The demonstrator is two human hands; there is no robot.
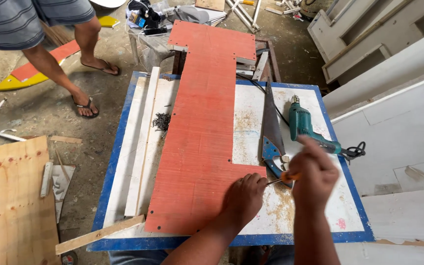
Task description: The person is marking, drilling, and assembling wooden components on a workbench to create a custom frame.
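**Both hands at the lower right edge of the red board**

Your right hand [315,174] is closed in a fist around an orange-handled tool [284,177], probably a screwdriver, though only a bit of handle and a thin metal shaft show. The shaft points left and down toward your left hand [245,196], which is curled shut with its fingers pinched at the tool's tip; what it pinches there is too small to make out. Both hands meet right at the lower right corner of the red board [199,142], a long panel with a wider step at top and bottom that lies flat along the middle of the desk [109,172], a white top with a blue border.

Just beyond your hands a handsaw [272,128] with a blue handle lies on the desk, blade pointing away from you. To its right rests a teal electric drill [306,128], its cord trailing off. A small heap of dark screws [161,121] sits left of the red board, beside long white strips [141,142]. A loose wooden batten [99,234] lies across the desk's near left corner. Another person's legs [69,68], in sandals, stand on the floor at upper left.
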